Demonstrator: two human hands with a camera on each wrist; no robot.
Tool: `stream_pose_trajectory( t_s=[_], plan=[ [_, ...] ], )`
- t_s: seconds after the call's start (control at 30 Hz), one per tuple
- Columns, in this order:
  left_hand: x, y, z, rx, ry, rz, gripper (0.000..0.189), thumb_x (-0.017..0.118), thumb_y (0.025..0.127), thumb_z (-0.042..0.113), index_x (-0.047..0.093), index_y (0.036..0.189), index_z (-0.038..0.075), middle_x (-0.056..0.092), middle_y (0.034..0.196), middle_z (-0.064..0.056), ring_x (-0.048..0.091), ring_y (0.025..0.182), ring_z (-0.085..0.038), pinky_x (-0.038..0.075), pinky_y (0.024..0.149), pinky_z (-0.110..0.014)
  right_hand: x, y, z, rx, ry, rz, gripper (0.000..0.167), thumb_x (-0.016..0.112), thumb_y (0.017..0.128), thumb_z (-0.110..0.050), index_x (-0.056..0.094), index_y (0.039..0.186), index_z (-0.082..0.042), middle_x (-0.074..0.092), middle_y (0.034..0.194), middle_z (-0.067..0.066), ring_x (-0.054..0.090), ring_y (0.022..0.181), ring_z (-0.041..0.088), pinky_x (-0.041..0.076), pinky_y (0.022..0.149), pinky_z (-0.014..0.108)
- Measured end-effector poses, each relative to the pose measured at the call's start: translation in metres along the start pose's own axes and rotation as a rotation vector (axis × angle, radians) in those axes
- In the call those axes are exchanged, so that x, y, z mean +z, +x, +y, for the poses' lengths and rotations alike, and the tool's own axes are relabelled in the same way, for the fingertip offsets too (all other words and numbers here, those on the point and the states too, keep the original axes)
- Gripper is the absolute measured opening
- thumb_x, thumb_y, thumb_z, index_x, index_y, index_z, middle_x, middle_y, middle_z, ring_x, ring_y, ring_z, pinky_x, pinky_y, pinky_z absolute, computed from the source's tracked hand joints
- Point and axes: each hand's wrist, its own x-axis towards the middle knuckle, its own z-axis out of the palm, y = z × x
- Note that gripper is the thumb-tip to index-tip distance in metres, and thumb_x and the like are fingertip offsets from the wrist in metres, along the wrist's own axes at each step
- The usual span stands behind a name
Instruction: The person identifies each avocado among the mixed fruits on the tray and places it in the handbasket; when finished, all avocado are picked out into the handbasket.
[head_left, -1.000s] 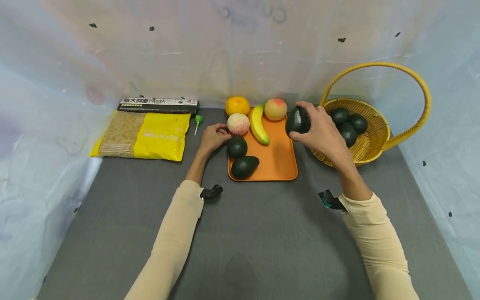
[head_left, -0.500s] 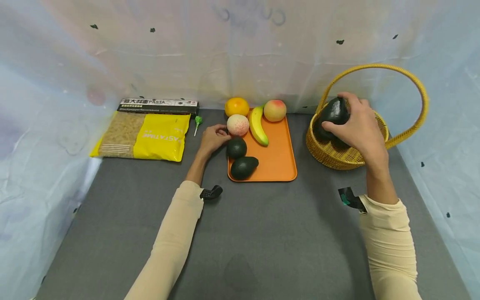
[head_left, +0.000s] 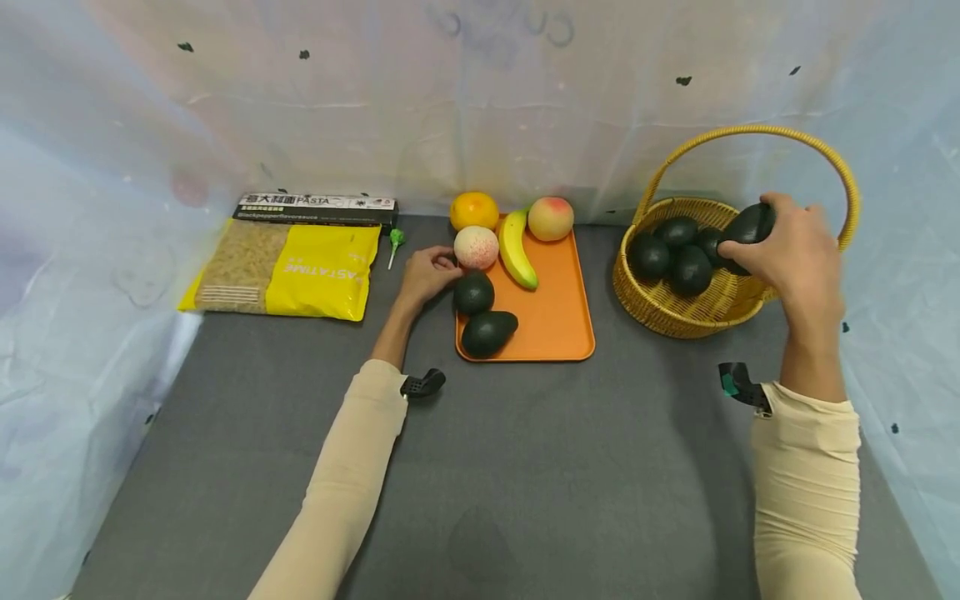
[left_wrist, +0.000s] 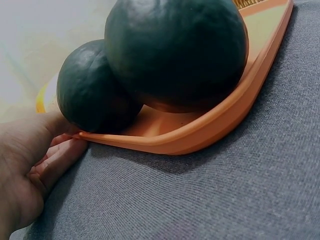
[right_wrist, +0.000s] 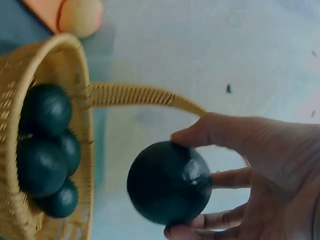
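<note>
My right hand (head_left: 802, 254) grips a dark green avocado (right_wrist: 170, 183), which overlaps the right side of the yellow wicker basket (head_left: 675, 321) in the head view. In the right wrist view it is held up apart from the several avocados (right_wrist: 42, 167) inside the basket, thumb on one side and fingers on the other. At the orange tray (head_left: 555, 329), my left hand (head_left: 429, 275) pinches the left rim, seen close in the left wrist view with fingers low at the edge. Two more avocados (head_left: 489, 333) lie on the tray's left side.
A banana (head_left: 516, 250), a pale speckled peach (head_left: 476, 247), an orange (head_left: 474, 212) and another peach (head_left: 551, 218) are at the tray's back. Farther left lie a yellow pasta bag (head_left: 322, 271), a black pasta box (head_left: 315, 210) and a green lollipop (head_left: 396, 240). The basket's tall handle (head_left: 757, 130) arches above it.
My right hand has carried its avocado rightward, from beside the tray across the basket to its right side, uncovering the avocados inside. The left hand has stayed at the tray's rim.
</note>
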Motion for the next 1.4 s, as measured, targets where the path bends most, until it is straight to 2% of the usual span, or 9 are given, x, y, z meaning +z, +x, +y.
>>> stream_pose_trajectory(
  t_s=[0.33, 0.47, 0.57, 0.73, 0.93, 1.1, 1.17, 1.3, 1.4],
  plan=[
    [-0.001, 0.001, -0.001, 0.005, -0.01, 0.01, 0.039, 0.078, 0.087, 0.016, 0.072, 0.124, 0.002, 0.071, 0.092, -0.011, 0.058, 0.068, -0.003, 0.047, 0.071, -0.016, 0.015, 0.022, 0.021, 0.088, -0.146, -0.111, 0.09, 0.064, 0.095, -0.05, 0.032, 0.159, 0.005, 0.039, 0.139, 0.05, 0.043, 0.121, 0.065, 0.04, 0.094, 0.077],
    [-0.001, 0.001, -0.001, 0.005, -0.008, 0.009, 0.04, 0.078, 0.087, 0.016, 0.072, 0.124, 0.002, 0.071, 0.093, -0.012, 0.058, 0.069, -0.004, 0.048, 0.072, -0.017, 0.026, 0.032, 0.027, 0.118, -0.196, -0.146, 0.073, 0.069, 0.093, -0.049, 0.053, 0.131, 0.011, 0.046, 0.127, 0.049, 0.049, 0.113, 0.066, 0.043, 0.092, 0.076],
    [0.0, 0.002, -0.001, 0.001, -0.001, -0.002, 0.041, 0.078, 0.088, 0.018, 0.072, 0.125, 0.002, 0.072, 0.093, -0.012, 0.059, 0.07, -0.005, 0.048, 0.073, -0.018, 0.033, 0.037, 0.031, 0.145, -0.225, -0.167, 0.063, 0.071, 0.091, -0.048, 0.057, 0.107, 0.012, 0.048, 0.12, 0.048, 0.051, 0.109, 0.065, 0.044, 0.091, 0.074],
    [0.001, 0.001, -0.003, -0.01, 0.008, -0.007, 0.042, 0.078, 0.087, 0.019, 0.072, 0.126, 0.003, 0.072, 0.092, -0.011, 0.06, 0.069, -0.005, 0.049, 0.073, -0.018, 0.042, 0.043, 0.035, 0.174, -0.257, -0.214, 0.053, 0.069, 0.093, -0.047, 0.056, 0.09, 0.005, 0.052, 0.111, 0.044, 0.056, 0.105, 0.062, 0.049, 0.086, 0.069],
    [-0.001, 0.001, 0.0, 0.004, 0.003, 0.0, 0.041, 0.078, 0.087, 0.019, 0.072, 0.124, 0.002, 0.07, 0.091, -0.01, 0.058, 0.07, -0.007, 0.047, 0.074, -0.019, 0.048, 0.048, 0.039, 0.166, -0.266, -0.244, 0.052, 0.066, 0.095, -0.042, 0.06, 0.104, 0.01, 0.055, 0.118, 0.047, 0.056, 0.109, 0.063, 0.05, 0.087, 0.068],
    [-0.002, 0.001, 0.001, -0.005, 0.01, 0.003, 0.042, 0.078, 0.087, 0.019, 0.072, 0.126, 0.003, 0.07, 0.091, -0.009, 0.058, 0.07, -0.006, 0.048, 0.074, -0.019, 0.054, 0.055, 0.042, 0.163, -0.299, -0.264, 0.062, 0.064, 0.096, -0.041, 0.058, 0.118, 0.016, 0.055, 0.119, 0.048, 0.056, 0.11, 0.064, 0.053, 0.085, 0.067],
    [-0.002, 0.001, 0.001, -0.007, 0.008, 0.004, 0.042, 0.078, 0.087, 0.019, 0.072, 0.126, 0.003, 0.07, 0.09, -0.008, 0.058, 0.07, -0.006, 0.047, 0.074, -0.018, 0.054, 0.057, 0.043, 0.153, -0.291, -0.262, 0.06, 0.066, 0.096, -0.039, 0.058, 0.118, 0.017, 0.057, 0.115, 0.046, 0.058, 0.106, 0.062, 0.054, 0.081, 0.065],
    [-0.002, 0.001, 0.001, -0.009, -0.005, -0.002, 0.041, 0.077, 0.087, 0.017, 0.072, 0.125, 0.002, 0.068, 0.088, -0.007, 0.057, 0.07, -0.006, 0.047, 0.073, -0.018, 0.053, 0.056, 0.043, 0.117, -0.257, -0.223, 0.047, 0.073, 0.093, -0.032, 0.063, 0.102, 0.013, 0.061, 0.099, 0.039, 0.061, 0.094, 0.057, 0.054, 0.07, 0.061],
    [-0.002, 0.001, 0.0, -0.009, -0.001, -0.001, 0.041, 0.077, 0.087, 0.017, 0.072, 0.125, 0.001, 0.069, 0.089, -0.007, 0.057, 0.069, -0.006, 0.047, 0.072, -0.018, 0.052, 0.053, 0.041, 0.099, -0.248, -0.196, 0.046, 0.077, 0.092, -0.03, 0.062, 0.099, 0.013, 0.061, 0.098, 0.039, 0.061, 0.094, 0.058, 0.054, 0.071, 0.063]
  ],
)
